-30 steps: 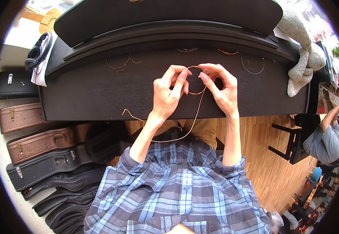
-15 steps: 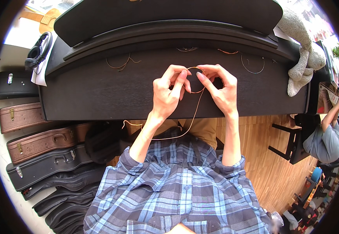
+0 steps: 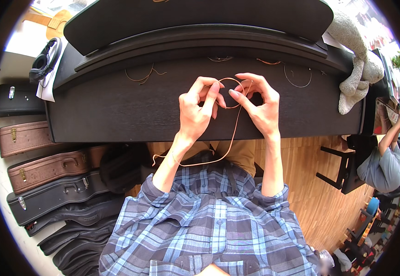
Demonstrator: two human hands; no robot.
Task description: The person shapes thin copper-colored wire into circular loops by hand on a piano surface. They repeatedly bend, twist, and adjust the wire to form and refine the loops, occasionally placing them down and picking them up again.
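Observation:
A thin copper-coloured guitar string (image 3: 234,133) is bent into a small ring between my two hands, above the black wooden surface. My left hand (image 3: 195,112) pinches the ring's left side between thumb and fingers. On the ring's right side, my right hand (image 3: 265,110) has its thumb and index finger parted around the string, and a short end sticks up beside that index finger. How its other fingers grip the string is partly hidden. From the ring, the long tail hangs below the surface's front edge and curves left across my left forearm, ending in a curled tip.
Loose string pieces (image 3: 143,80) lie along the back of the black piano-like furniture (image 3: 117,115). Headphones (image 3: 46,60) rest at left, a grey plush toy (image 3: 354,87) at right. Instrument cases (image 3: 48,170) line the left side. A person (image 3: 384,165) sits at far right.
My right index finger has lifted away from the thumb, and a short string end now shows beside it. The ring has shifted slightly, and the hanging tail's tip has swung lower.

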